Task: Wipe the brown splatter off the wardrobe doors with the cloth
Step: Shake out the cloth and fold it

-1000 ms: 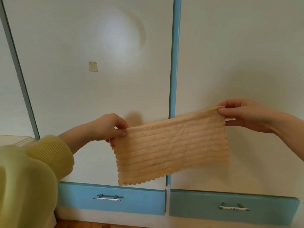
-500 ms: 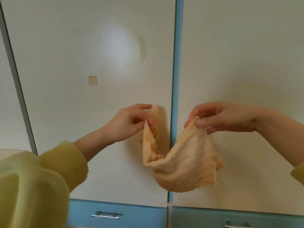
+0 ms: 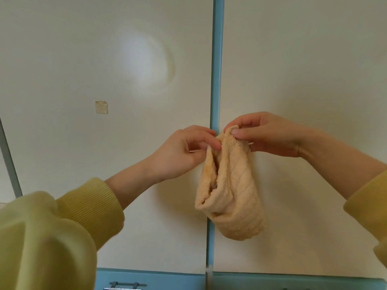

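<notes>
A peach ribbed cloth (image 3: 232, 197) hangs folded in half in front of the white wardrobe doors. My left hand (image 3: 180, 153) pinches one top corner and my right hand (image 3: 266, 135) pinches the other, the two corners brought together near the blue strip (image 3: 216, 80) between the left door (image 3: 83, 59) and the right door (image 3: 303, 59). No brown splatter shows on the doors; only a faint ring-shaped mark (image 3: 167, 65) sits on the left door.
A small yellowish square patch (image 3: 101, 107) sticks to the left door. Below the doors run two blue drawers, the left one (image 3: 146, 279) with a metal handle (image 3: 123, 285). My yellow sleeve (image 3: 52, 237) fills the lower left.
The cloth was stretched flat between my hands; they have come together and folded it in half. The view has tilted up, so the drawers sit lower.
</notes>
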### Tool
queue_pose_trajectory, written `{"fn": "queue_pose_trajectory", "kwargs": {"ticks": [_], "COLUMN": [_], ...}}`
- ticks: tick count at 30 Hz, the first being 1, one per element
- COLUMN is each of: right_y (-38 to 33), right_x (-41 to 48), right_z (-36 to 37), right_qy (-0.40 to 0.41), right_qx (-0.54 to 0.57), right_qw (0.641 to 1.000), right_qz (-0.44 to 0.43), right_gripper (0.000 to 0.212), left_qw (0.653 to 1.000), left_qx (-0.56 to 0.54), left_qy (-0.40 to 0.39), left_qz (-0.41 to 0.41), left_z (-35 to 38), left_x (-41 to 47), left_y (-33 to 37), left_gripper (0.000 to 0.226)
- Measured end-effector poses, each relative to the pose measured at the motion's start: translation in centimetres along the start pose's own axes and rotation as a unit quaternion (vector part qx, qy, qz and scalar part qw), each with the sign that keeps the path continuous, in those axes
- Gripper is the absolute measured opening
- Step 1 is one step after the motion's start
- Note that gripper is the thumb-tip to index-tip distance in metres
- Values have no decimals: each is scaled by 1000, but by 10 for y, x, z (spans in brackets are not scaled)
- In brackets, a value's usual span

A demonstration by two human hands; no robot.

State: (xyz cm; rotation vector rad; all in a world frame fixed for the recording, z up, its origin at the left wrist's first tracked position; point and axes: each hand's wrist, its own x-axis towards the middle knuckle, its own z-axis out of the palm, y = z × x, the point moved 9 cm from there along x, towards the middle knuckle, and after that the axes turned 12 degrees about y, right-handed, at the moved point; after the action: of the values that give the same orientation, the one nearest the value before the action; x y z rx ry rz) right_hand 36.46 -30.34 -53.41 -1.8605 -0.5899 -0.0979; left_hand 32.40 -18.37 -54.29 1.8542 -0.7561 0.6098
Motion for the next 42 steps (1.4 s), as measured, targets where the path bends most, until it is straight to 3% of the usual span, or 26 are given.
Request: {"fn": "queue_pose_trajectory", "kwargs": {"ticks": [5,13,17,19,21,23,25,28,34,36,42], "right_y": [-7,-8,-9,-6,0,2,6,18,6,9,16], "right_x": [2,2,-2,-5,-9,-15,-18,-18,-18,-20,-20], "right_z": [-28,-52,-54,-65,-82,-90,-80,-65,-61,-53,-47], "right_qy": [66,92,86,103,151,183,170,147,165,148,164], "right_qx": [21,114,130,93,-13,-39,-34,-128,-41,-38,35], "right_qw": [997,989,987,990,988,982,984,980,984,987,986], "right_qz": [-24,-22,-31,-28,-23,-24,-33,-29,-59,-44,-16], "right_gripper": [14,23,23,26,12,12,14,15,18,15,11], "left_qw": [998,996,996,996,993,989,992,989,990,987,988], "left_qx": [-27,76,75,68,17,-22,43,128,94,127,67], "left_qy": [60,-8,22,51,106,142,116,61,78,58,84], "left_qz": [-19,-51,-49,-37,-41,-43,-30,-39,-68,-74,-113], "left_z": [-6,16,18,8,-15,-37,-43,-44,-62,-57,-61], "left_x": [-8,-8,-2,5,14,22,28,29,25,20,14], "left_y": [-8,-37,-38,-30,-21,-11,-4,-3,-2,-10,-20], "left_gripper": [23,23,25,23,23,15,18,24,24,24,20]}}
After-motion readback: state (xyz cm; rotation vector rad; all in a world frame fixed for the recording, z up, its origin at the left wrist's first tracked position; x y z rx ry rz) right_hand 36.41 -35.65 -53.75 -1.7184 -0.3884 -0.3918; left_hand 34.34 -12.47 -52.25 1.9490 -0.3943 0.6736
